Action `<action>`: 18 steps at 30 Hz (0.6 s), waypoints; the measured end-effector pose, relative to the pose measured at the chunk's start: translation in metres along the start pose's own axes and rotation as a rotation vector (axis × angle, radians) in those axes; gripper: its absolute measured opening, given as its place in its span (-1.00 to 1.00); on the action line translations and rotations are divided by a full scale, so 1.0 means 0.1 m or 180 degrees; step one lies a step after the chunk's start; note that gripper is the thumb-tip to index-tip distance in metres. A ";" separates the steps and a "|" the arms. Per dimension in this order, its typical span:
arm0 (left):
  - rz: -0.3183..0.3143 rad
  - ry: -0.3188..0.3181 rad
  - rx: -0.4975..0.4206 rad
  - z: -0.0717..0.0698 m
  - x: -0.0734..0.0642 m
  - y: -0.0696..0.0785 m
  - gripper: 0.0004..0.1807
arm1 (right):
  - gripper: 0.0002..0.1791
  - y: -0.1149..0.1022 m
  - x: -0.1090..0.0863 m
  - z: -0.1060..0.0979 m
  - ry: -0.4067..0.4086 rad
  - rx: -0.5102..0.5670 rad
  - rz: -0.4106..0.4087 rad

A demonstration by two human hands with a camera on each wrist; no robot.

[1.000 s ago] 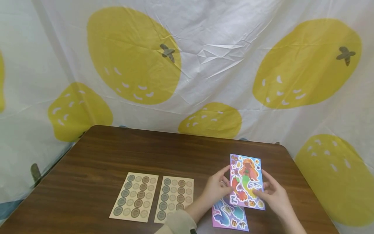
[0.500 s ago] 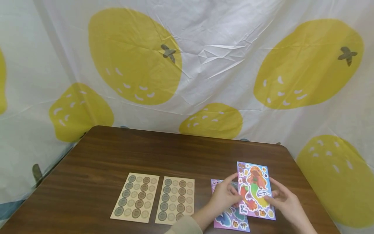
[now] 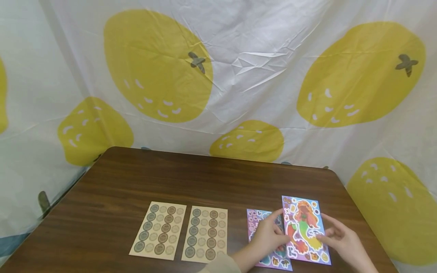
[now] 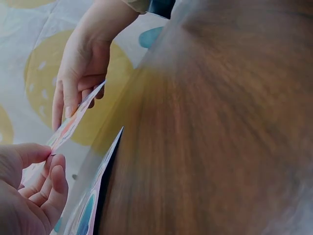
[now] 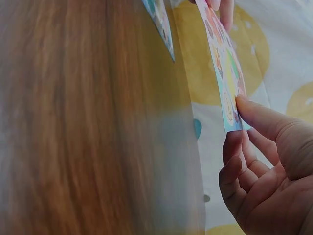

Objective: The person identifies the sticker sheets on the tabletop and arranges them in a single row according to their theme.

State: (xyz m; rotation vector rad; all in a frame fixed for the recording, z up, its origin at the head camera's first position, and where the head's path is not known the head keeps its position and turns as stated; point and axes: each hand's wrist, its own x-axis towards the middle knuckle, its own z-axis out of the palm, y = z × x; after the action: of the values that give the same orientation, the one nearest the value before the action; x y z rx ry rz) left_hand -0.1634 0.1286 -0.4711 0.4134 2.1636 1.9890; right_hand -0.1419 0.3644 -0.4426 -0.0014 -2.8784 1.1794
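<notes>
A mermaid sticker sheet (image 3: pixel 303 227) with a pink and blue ground is held between both hands, raised above the table in the wrist views. My left hand (image 3: pixel 268 233) pinches its left edge between thumb and fingers. At the opposite edge my right hand (image 3: pixel 345 240) pinches it, thumb on the printed face, as the right wrist view shows with the right hand (image 5: pixel 274 166) below the sheet's corner. A second mermaid sticker sheet (image 3: pixel 254 216) lies on the table under the left hand, partly hidden by that hand and overlapped by the raised sheet.
Two cream sheets with round stickers, a left one (image 3: pixel 157 230) and a right one (image 3: pixel 205 233), lie side by side left of the hands. All are on a dark wooden table (image 3: pixel 164 174). A lemon-print cloth (image 3: pixel 239 76) hangs behind and around it.
Both hands have carried the upper mermaid sheet to the right and toward the near side. More of the lower sheet's upper left part now shows. The cream sheets stay put.
</notes>
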 end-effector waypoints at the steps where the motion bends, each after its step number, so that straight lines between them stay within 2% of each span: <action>1: -0.0010 -0.0012 0.0021 0.01 -0.01 0.01 -0.09 | -0.17 0.01 0.00 -0.01 -0.0017 -0.0021 0.0021; 12: -0.0072 -0.0011 0.0107 0.14 -0.04 0.01 -0.10 | -0.14 0.14 -0.03 -0.07 -0.0162 -0.0086 0.0219; 18: -0.0208 0.0023 0.0240 0.20 -0.05 -0.01 -0.10 | -0.14 0.18 -0.05 -0.06 -0.0200 -0.0102 0.0223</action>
State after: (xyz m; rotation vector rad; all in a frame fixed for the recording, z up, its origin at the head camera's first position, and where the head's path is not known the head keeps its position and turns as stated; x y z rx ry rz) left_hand -0.1527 0.1461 -0.4740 0.3418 2.2320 1.8827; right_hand -0.1370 0.3818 -0.4508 -0.0680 -2.9747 1.1647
